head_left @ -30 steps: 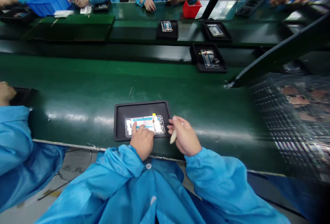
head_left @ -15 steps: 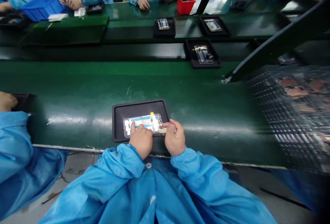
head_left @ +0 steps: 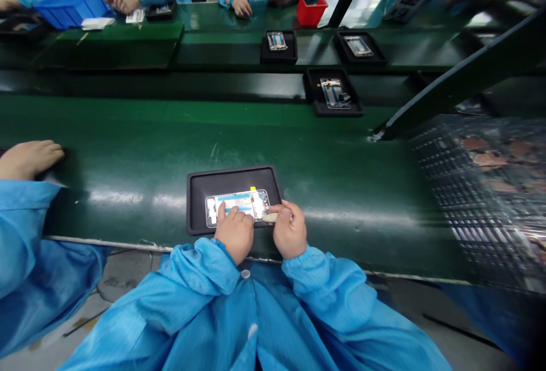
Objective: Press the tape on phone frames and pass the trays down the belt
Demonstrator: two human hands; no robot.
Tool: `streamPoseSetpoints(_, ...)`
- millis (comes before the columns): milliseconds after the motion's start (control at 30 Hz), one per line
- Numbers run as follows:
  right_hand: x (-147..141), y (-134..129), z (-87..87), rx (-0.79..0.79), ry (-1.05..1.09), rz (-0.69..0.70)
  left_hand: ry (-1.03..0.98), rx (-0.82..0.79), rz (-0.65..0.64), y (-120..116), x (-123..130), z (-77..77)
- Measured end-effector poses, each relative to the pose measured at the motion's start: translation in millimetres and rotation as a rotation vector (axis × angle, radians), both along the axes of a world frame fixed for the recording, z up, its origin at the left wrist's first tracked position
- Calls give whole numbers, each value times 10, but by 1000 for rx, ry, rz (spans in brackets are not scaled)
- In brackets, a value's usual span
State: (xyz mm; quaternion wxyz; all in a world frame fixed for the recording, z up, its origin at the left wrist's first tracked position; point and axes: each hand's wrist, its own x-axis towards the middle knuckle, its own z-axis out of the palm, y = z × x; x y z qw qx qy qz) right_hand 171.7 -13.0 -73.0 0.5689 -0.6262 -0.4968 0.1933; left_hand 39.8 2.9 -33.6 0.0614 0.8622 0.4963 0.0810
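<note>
A black tray (head_left: 230, 178) lies on the green bench near its front edge. Inside it is a phone frame (head_left: 239, 202) with blue strips and a yellow tab at its top edge. My left hand (head_left: 234, 233) rests on the frame's lower edge, fingers apart, the index finger reaching over the blue strips. At the tray's right side, my right hand (head_left: 290, 230) pinches a pale pointed tool (head_left: 270, 218), whose tip is at the right end of the frame. Glare hides the detail under the tip.
Black trays with phone frames (head_left: 333, 93) stand farther back. On the right are a slanted green post (head_left: 426, 98) and a clear plastic tray stack (head_left: 452, 189) with copper-coloured parts. A co-worker's hand (head_left: 32, 157) is at left. Behind are a red bin (head_left: 310, 12) and a blue bin (head_left: 70, 7).
The co-worker's hand at left has moved to the right over the bench. My two hands, the tool and the phone frame have hardly moved; the view has shifted slightly.
</note>
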Motion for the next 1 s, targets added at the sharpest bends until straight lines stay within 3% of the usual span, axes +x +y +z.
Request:
streamPoseSetpoints(333, -1, -19, 8, -61, 35, -10, -10, -15, 1, 1, 8, 20)
streamPoseSetpoints(433, -6, 5, 85, -100, -22, -2, -10, -13, 1, -1, 7, 12)
streamPoseSetpoints(600, -61, 120, 345, -218, -289, 184, -15, -28, -7, 3, -8, 2)
streamPoseSetpoints(733, -109, 175, 426, -226, -394, 265, -21, -54, 7, 7, -9, 21)
streamPoseSetpoints(900, -101, 177, 376, -239, -287, 186, -20, -43, 23, 4, 3, 34)
streamPoseSetpoints(1000, -55, 208, 349, -340, -84, 103, -41, -31, 59, -1, 8, 14)
